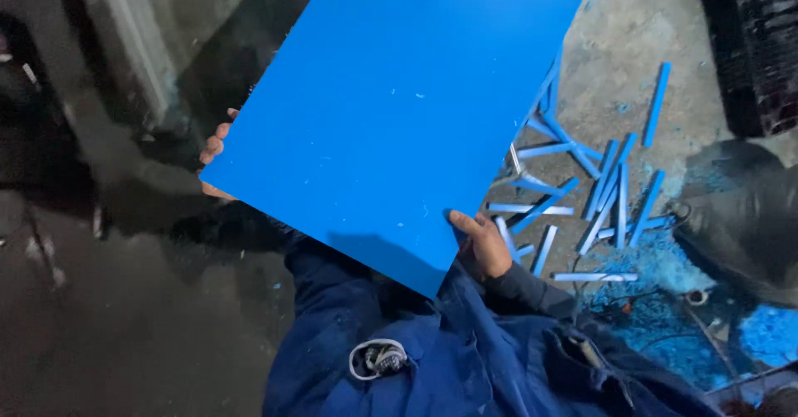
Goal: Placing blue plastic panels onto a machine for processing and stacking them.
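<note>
A large flat blue panel fills the middle and top of the head view, held up in front of the person and tilted so that its lower corner points down toward the chest. Both hands grip it at opposite edges, well apart from each other. The left hand holds the left edge — only the fingertips curling over the rim and part of the palm show, the rest is hidden behind the sheet. The right hand clamps the lower right edge, thumb lying on the blue face and fingers tucked behind, its wrist coming out of a dark sleeve. The panel's face carries a few small pale specks and a shadow near its bottom corner.

Below the panel the person's dark blue jacket takes up the lower middle of the frame, with a coiled pale cord resting against its front.

To the right, on the grey concrete floor, lies a scatter of narrow blue strips, crossing and overlapping one another, just beside the panel's right edge. Further down the right side sits a heap of blue shavings. The left side of the frame is dark and blurred, so little can be told there.
</note>
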